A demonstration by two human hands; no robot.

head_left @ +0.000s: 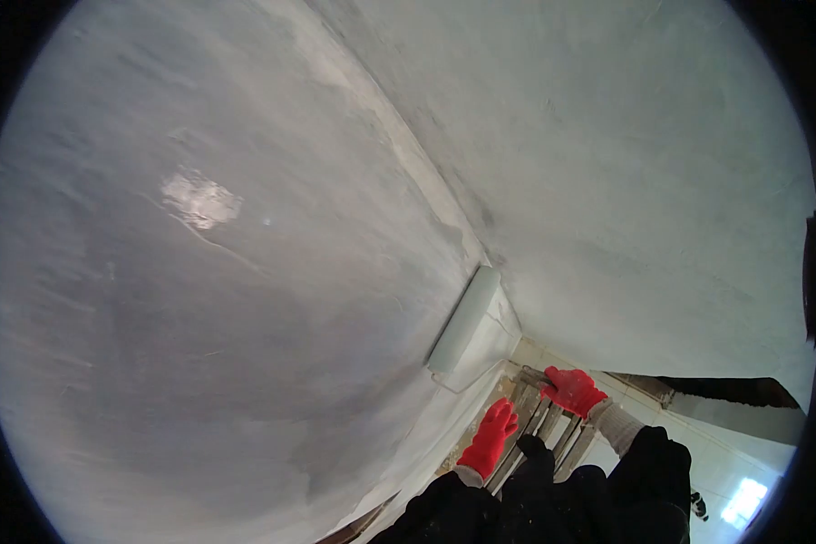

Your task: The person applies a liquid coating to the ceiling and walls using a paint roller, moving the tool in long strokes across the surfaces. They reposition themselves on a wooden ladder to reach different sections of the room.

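A paint roller (465, 319) with a pale grey sleeve lies against the grey wall surface (245, 363), close to the corner. Its bent wire frame runs down to a handle, and my right hand (573, 391), in a red glove with a grey knitted cuff, is closed around that handle. Lower and to the left, my left hand (488, 442) wears a matching red glove. Its fingers stretch upward near the wall, with nothing seen in them. The palm side is only partly visible.
A second grey surface (644, 181) meets the wall along a rough pale seam. Wooden slats (567, 444) lie beneath my hands. Pale tiles (712, 462) cover the lower right, below a dark opening (725, 390). A shiny patch (201, 198) shows on the wall.
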